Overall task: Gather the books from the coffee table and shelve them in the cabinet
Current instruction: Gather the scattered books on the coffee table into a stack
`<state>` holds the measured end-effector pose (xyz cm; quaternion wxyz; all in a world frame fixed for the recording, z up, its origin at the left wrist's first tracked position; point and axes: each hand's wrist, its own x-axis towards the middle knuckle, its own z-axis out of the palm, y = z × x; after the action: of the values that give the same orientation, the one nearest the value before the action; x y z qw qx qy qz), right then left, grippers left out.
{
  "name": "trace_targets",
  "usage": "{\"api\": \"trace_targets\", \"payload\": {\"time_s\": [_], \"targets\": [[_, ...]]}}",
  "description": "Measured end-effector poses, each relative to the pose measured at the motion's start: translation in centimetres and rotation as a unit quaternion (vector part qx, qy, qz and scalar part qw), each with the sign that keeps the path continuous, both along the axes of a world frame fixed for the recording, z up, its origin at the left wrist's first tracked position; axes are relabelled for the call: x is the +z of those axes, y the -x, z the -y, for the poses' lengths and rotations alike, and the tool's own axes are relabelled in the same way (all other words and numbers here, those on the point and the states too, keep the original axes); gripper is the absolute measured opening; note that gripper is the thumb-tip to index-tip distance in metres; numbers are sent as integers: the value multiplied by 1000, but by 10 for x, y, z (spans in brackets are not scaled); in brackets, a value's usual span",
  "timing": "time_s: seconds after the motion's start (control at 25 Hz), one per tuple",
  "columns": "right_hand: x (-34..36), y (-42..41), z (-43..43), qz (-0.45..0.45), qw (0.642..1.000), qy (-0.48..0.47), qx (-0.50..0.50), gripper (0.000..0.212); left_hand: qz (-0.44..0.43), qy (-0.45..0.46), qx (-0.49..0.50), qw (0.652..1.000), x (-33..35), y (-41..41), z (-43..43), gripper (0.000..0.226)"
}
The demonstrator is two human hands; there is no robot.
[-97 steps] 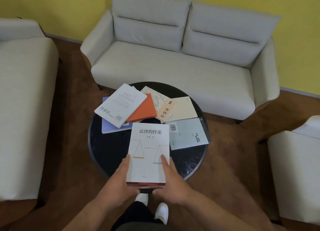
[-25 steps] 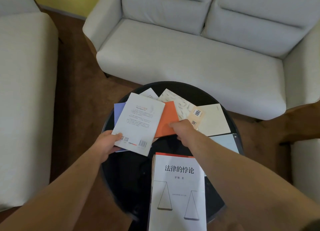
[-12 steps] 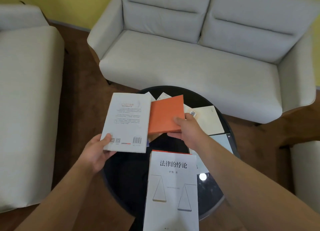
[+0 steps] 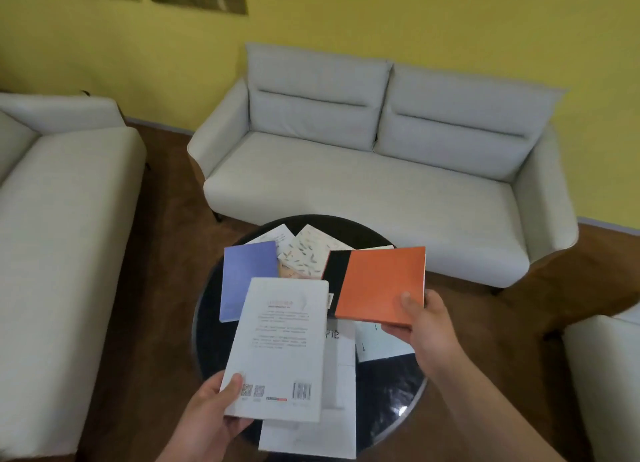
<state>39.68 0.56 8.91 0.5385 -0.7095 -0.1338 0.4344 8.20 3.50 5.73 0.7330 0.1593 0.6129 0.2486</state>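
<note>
The white book (image 4: 277, 351) held above the round coffee table (image 4: 207, 323) covers most of the white-covered stack (image 4: 332, 427) beneath it, leaving only a fragment of the title showing. Its own back-cover text is too blurred to read. Beyond it, the orange book (image 4: 381, 285) hides most of a pale blue book (image 4: 381, 344) and a cream one.

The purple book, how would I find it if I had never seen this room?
Start at the pale two-seat sofa by the yellow wall; right in front stands a round black coffee table. The purple book lies on the table's left side, half hidden under the white book held by the left hand. It is the only plain purple cover; its neighbours are speckled, white or orange.
</note>
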Motion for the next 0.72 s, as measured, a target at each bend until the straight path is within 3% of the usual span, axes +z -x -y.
{"api": "trace_targets", "payload": {"time_s": [0.12, 0.2, 0.4, 0.44, 0.64, 0.72], "targets": [[-8, -4, 32, 42, 999, 5, -6, 29, -22, 21, -3, 1000, -17, -9, 30, 14], [-12, -7, 49, 44, 999, 1, -29, 27, -96, -3, -47, 994, -29, -14, 40, 16], [-9, -12, 73, 45, 998, -19, -45, 29, -294, -120, -254, 914, -30, -20, 37, 26], [-8, -13, 75, 51, 998, -21, -43, 30, -310, -131, -282, 898, -28, -22, 36, 27], [-2, -18, 77, 63, 997, -18, -41, 32, -273, -164, -320, 892, -27, -24, 38, 19], [5, -17, 78, 62, 998, -12, -24, 32, -285, -159, -356, 876, -20, -24, 39, 30]]}}
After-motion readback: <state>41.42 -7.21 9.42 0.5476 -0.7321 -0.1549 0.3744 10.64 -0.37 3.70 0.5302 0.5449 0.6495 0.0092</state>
